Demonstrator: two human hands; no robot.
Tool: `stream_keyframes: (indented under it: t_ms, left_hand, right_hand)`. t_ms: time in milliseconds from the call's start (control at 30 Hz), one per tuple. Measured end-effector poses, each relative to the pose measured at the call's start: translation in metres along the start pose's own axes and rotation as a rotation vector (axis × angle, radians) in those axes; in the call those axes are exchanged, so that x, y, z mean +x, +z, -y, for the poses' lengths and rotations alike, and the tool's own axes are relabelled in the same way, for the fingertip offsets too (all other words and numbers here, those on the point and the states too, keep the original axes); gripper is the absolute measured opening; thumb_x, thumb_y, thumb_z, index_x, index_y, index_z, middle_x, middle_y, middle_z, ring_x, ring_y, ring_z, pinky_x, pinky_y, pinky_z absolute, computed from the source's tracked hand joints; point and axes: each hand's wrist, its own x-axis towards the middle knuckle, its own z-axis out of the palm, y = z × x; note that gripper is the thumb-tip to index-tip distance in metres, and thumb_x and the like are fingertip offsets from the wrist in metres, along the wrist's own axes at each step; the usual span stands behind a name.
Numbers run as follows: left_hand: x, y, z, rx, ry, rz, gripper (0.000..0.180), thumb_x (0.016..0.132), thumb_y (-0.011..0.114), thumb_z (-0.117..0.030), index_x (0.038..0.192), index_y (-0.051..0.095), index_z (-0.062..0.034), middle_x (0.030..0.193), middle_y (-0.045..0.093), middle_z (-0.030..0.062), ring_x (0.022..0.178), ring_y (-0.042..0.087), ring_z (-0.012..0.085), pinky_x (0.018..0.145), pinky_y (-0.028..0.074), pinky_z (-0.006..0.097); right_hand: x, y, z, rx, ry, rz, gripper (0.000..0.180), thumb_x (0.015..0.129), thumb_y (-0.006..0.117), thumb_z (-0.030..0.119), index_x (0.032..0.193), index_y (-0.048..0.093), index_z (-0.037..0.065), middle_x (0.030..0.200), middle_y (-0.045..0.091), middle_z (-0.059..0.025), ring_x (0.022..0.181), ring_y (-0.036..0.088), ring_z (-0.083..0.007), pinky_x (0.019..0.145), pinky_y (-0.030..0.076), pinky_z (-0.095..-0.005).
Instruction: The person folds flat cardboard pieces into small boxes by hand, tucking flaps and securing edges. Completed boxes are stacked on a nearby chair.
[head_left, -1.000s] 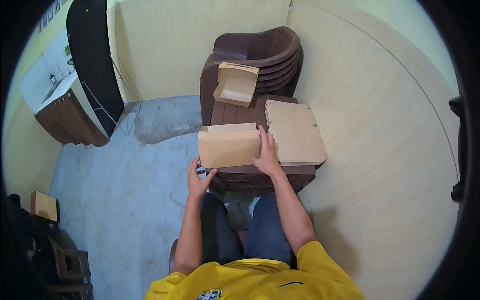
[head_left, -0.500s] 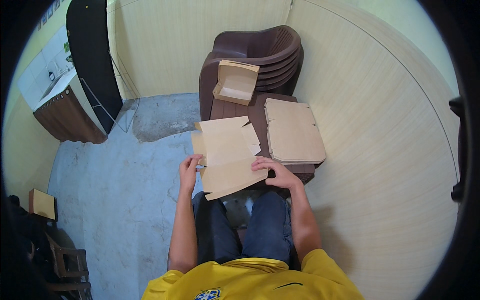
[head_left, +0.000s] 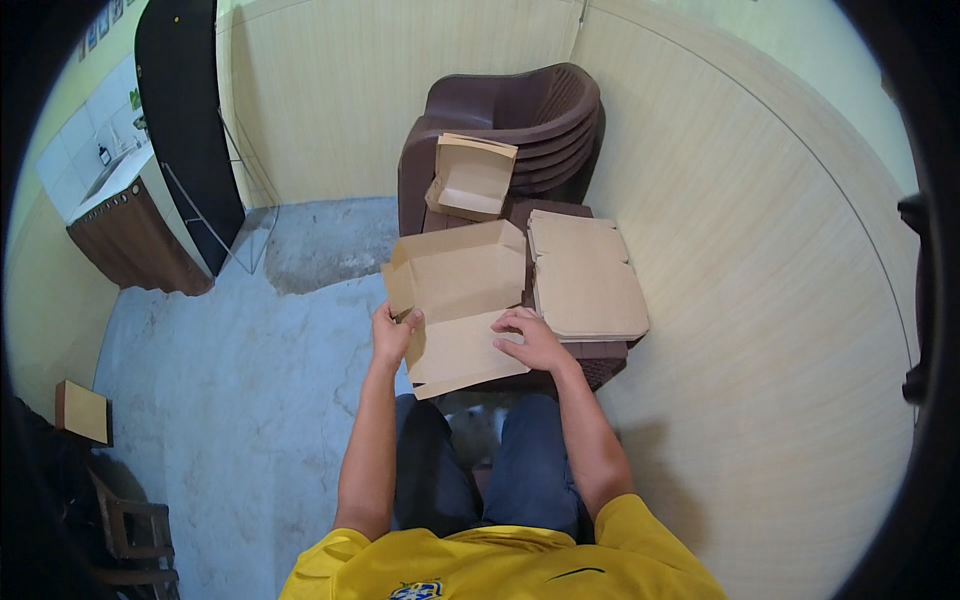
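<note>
A partly folded brown cardboard box lies before me, its far panel tilted up and its left side flap standing. My left hand grips the left side at the crease, thumb on the inner face and the other fingers mostly hidden behind the board. Over the right part of the near panel, my right hand has its thumb and curved fingers apart, nothing pinched between them. Whether its fingertips touch the board I cannot tell. Just right of the box sits a stack of flat cardboard blanks.
A folded cardboard box with its lid up stands farther back, in front of stacked brown plastic chairs. Brown slatted furniture lies under the blanks. A wood-look wall closes in on the right. At far left is a curtained sink counter.
The box's far panel and side flaps have come up from nearly flat. My right hand has shifted left, off the right edge; my left hand has moved slightly right and up.
</note>
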Motion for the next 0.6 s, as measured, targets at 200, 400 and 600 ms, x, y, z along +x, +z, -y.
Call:
stream_keyframes:
  t_ms: [200,400,600]
  left_hand:
    - [0.008,-0.002,0.013,0.017,0.242,0.022,0.021,0.088,0.073,0.012,0.104,0.077,-0.0017,0.106,0.081,0.0075,0.099,0.074,0.0179,0.092,0.057,0.035]
    - [-0.001,-0.007,0.011,0.04,0.448,0.114,0.022,0.075,0.078,0.007,0.094,0.078,-0.0054,0.108,0.083,0.0095,0.107,0.074,0.0261,0.099,0.056,0.039]
    - [-0.015,-0.025,-0.003,0.248,0.668,0.16,0.032,0.074,0.083,-0.009,0.106,0.084,-0.009,0.114,0.082,0.0086,0.114,0.073,0.0325,0.104,0.053,0.043]
  right_hand:
    - [0.011,0.011,0.001,0.168,0.44,-0.551,0.046,0.082,0.09,0.014,0.122,0.068,0.007,0.117,0.071,-0.014,0.121,0.066,-0.0301,0.104,0.053,-0.0397]
    - [0.014,-0.008,-0.004,0.164,0.016,-0.533,0.072,0.072,0.09,0.002,0.139,0.066,0.007,0.13,0.074,-0.0147,0.127,0.068,-0.0353,0.109,0.055,-0.0429]
    - [0.004,-0.017,-0.018,0.045,-0.084,-0.147,0.068,0.074,0.089,0.005,0.14,0.075,0.011,0.142,0.073,-0.0156,0.135,0.066,-0.0354,0.118,0.052,-0.0433]
